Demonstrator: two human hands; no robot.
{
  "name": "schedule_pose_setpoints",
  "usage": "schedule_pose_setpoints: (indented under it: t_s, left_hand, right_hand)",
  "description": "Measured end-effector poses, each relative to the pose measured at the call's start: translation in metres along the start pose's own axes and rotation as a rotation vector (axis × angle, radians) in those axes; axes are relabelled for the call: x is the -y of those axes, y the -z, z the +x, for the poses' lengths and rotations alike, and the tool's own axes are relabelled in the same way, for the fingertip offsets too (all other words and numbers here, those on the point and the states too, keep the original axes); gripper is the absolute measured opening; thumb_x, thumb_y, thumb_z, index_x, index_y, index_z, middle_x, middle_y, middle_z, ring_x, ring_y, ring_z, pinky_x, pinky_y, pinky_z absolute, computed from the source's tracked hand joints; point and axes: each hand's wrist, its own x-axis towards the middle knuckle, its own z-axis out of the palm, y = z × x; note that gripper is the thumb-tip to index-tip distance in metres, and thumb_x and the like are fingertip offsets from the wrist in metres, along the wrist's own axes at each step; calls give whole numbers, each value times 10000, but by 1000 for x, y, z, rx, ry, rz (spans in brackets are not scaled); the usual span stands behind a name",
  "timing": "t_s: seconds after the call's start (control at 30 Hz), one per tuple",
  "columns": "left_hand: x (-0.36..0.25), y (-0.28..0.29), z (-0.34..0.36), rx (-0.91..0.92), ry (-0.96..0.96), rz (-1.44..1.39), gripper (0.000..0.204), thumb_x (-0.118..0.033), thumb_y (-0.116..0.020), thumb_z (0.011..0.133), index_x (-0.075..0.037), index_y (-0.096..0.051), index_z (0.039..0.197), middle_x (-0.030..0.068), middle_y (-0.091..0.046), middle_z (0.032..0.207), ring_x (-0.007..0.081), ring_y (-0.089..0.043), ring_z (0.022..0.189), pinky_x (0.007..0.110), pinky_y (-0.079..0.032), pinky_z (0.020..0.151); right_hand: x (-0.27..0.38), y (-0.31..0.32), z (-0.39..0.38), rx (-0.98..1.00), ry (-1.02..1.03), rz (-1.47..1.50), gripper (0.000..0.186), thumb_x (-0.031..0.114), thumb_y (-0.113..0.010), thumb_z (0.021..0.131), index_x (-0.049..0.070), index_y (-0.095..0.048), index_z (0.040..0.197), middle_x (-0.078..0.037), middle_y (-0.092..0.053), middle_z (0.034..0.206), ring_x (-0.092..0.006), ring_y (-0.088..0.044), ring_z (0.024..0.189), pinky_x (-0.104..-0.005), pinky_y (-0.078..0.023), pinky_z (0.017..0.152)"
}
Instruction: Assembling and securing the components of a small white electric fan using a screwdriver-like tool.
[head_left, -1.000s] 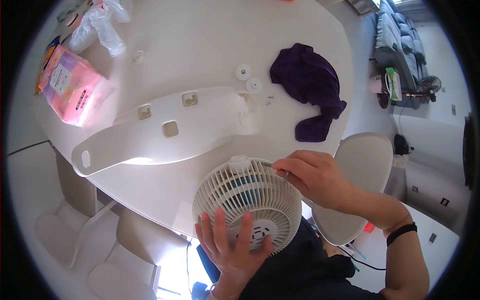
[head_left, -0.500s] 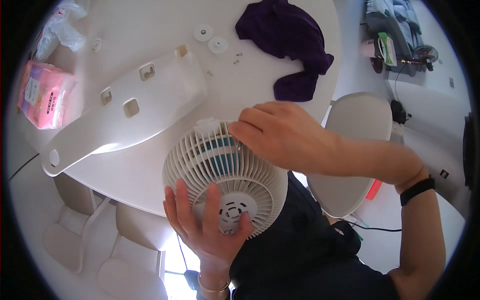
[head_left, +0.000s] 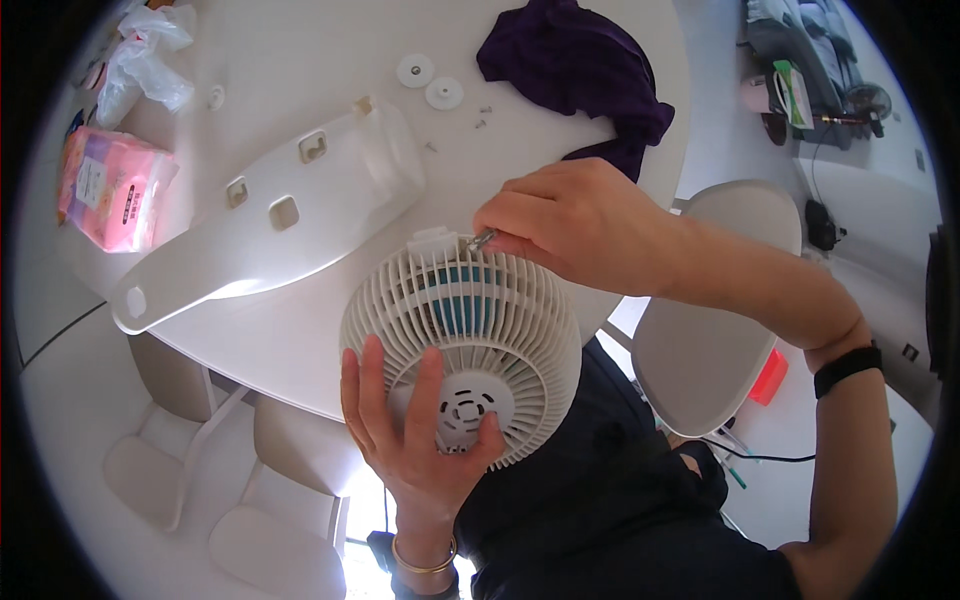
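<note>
A white fan head in a ribbed round cage, with teal showing inside, rests between my body and the table's edge. My left hand holds it, fingers spread over the left side of the cage and thumb by its slotted hub. At the cage's far rim, beside a white tab, my right hand is closed on a small shiny metal tool. The tool's tip is close to the rim; its exact kind is unclear and the fingers cover most of it.
On the table lie a long white stand cover, two white discs, several small screws and a purple cloth. A pink package and a plastic bag are at the left. Chairs stand around.
My right hand has shifted slightly along the rim, bringing the metal tool up near the white tab. My left hand keeps its place on the cage. The whole view has shifted a little.
</note>
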Motion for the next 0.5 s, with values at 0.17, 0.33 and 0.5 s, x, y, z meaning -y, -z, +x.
schedule_pose_setpoints:
  t_s: [0.17, 0.33, 0.5]
  left_hand:
    - [0, -1, 0, 10, -8, 1, 610, -399, -686, 758, -153, -598, 1310, 210, -410, 1458, 478, -372, 1336, 574, -401, 1034]
    - [0, -1, 2, -8, -7, 1, 613, -393, -694, 754, -155, -598, 1310, 206, -406, 1464, 478, -375, 1335, 568, -403, 1034]
    - [-2, 0, 3, 3, 0, 4, 615, -387, -703, 743, -155, -604, 1304, 205, -403, 1467, 474, -369, 1341, 562, -407, 1033]
  right_hand:
    - [-4, -6, -7, 17, -6, -6, 175, 209, -693, 848, 74, -618, 929, -51, -643, 770, -254, -628, 665, -352, -499, 590]
    - [-7, -11, -7, -4, 68, -33, 198, 212, -711, 823, 69, -620, 926, -54, -642, 762, -247, -633, 665, -347, -501, 587]
    - [-4, -10, -6, 14, 57, -44, 201, 199, -714, 815, 67, -618, 932, -54, -637, 756, -246, -625, 653, -343, -499, 585]
